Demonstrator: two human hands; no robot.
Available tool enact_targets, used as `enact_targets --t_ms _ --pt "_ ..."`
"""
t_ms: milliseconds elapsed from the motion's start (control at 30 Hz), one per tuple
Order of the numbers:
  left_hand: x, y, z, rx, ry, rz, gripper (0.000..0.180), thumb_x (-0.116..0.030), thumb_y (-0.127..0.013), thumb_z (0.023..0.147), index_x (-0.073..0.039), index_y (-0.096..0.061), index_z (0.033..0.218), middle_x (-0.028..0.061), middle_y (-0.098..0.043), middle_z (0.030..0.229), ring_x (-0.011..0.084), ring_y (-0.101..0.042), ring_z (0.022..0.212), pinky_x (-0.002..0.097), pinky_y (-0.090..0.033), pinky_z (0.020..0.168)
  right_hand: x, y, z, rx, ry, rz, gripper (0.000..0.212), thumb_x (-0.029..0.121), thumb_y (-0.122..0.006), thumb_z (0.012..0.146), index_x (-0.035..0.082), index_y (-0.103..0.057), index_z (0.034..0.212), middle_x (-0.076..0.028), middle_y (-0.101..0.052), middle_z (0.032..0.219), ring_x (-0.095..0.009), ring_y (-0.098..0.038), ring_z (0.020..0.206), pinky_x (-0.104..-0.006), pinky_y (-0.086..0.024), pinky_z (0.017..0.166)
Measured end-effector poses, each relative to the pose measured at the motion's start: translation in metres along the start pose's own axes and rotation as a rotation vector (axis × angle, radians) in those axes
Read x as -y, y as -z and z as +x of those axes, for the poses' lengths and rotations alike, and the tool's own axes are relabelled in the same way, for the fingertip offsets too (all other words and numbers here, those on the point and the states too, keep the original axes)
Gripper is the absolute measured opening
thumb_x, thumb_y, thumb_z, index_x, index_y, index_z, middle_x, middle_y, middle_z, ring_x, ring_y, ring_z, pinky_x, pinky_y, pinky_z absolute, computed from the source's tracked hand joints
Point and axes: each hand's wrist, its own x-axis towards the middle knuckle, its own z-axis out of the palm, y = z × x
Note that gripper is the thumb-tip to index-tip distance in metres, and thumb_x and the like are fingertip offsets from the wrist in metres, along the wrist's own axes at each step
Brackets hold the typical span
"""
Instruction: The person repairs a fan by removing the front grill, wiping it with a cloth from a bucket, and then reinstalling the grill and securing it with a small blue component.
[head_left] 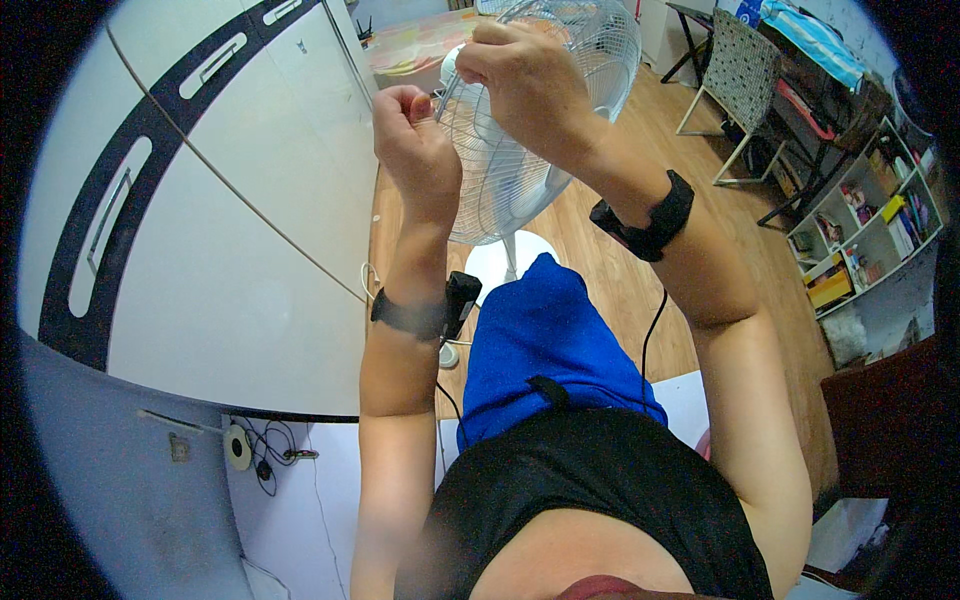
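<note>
A white pedestal fan [484, 192] stands in front of me, its round wire guard tilted and its pole rising from a white round base [478, 262]. My left hand [418, 150] is closed at the left edge of the guard, thumb uppermost. Higher up and to the right, my right hand [525, 85] is closed at the guard's upper rim, its back toward me and covering part of the wires. Both hands appear to grip the rim, though the fingertips are mostly hidden. A black strap with a small box sits on each forearm.
White wardrobe doors [240, 240] with a black band rise on the left. A patterned chair [740, 75] and a crowded shelf [870, 220] stand at right on the wood floor [640, 180]. Cables [265, 455] lie at lower left. Blue cloth [545, 340] covers my lap.
</note>
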Motion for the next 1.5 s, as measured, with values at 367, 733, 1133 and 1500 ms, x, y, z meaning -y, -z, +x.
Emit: enact_targets --t_ms 367,733,1133,1500 --pt "0.002 0.009 -0.01 0.021 0.122 0.001 0.004 -0.001 -0.045 0.088 -0.001 -0.045 0.085 0.0074 -0.05 0.078 0.0158 -0.048 0.07 0.029 -0.043 0.066 -0.003 0.005 -0.014 0.132 0.077 -0.113 0.011 -0.005 -0.057 0.066 0.004 -0.057 0.073 -0.007 -0.056 0.082 -0.024 -0.057 0.077 -0.0319 -0.049 0.068" --pt "-0.007 0.012 -0.003 0.098 0.165 -0.278 0.006 -0.005 -0.042 0.093 -0.003 -0.045 0.088 0.0031 -0.05 0.08 0.0093 -0.044 0.069 0.0225 -0.04 0.065 0.001 0.009 -0.005 0.116 0.02 0.002 0.004 0.006 -0.059 0.069 0.008 -0.061 0.073 -0.008 -0.057 0.079 -0.026 -0.059 0.078 -0.0352 -0.05 0.066" --pt "0.002 0.002 -0.004 0.077 0.285 -0.47 0.004 -0.006 -0.041 0.094 -0.005 -0.041 0.09 0.0013 -0.045 0.077 0.0075 -0.039 0.065 0.0208 -0.036 0.06 0.011 0.007 -0.001 0.088 -0.078 0.29 0.004 0.004 -0.055 0.076 0.004 -0.058 0.076 -0.012 -0.058 0.079 -0.031 -0.06 0.07 -0.036 -0.049 0.059" --pt "-0.002 -0.003 -0.004 0.021 0.273 -0.367 0.007 -0.007 -0.044 0.092 -0.003 -0.042 0.086 0.0041 -0.047 0.077 0.0107 -0.043 0.066 0.0254 -0.04 0.062 0.011 0.002 0.011 0.387 -0.453 0.724 0.011 0.007 -0.052 0.086 -0.001 -0.056 0.08 -0.009 -0.06 0.07 -0.015 -0.06 0.061 -0.0261 -0.05 0.053"
